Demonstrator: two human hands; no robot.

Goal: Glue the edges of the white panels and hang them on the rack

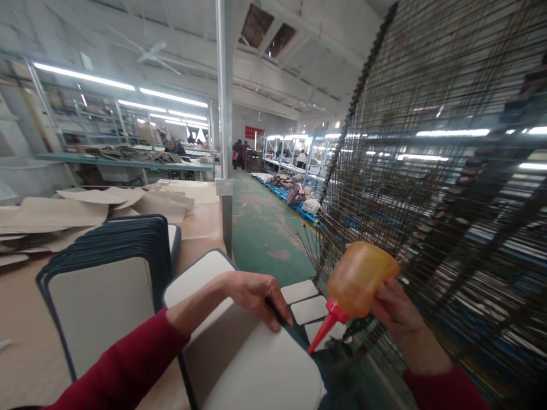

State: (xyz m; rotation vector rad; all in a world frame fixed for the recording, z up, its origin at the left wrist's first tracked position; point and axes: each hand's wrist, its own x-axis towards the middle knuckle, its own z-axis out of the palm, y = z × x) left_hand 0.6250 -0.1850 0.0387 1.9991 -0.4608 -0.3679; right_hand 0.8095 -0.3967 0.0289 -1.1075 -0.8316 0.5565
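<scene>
My left hand (256,296) rests with curled fingers on the far edge of a white panel with a dark rim (252,364), gripping that edge. My right hand (395,310) is wrapped round an orange squeeze bottle (359,279), tilted down to the left. Its red nozzle (322,333) points at the panel's right edge, close to it. Both sleeves are dark red.
A stack of similar dark-rimmed panels (111,273) leans on the brown table (25,336) at left. A wire drying rack (436,188) fills the right side, with small white pieces (310,307) on its lower shelves. A grey post (224,125) and a green aisle (265,228) lie ahead; people work in the distance.
</scene>
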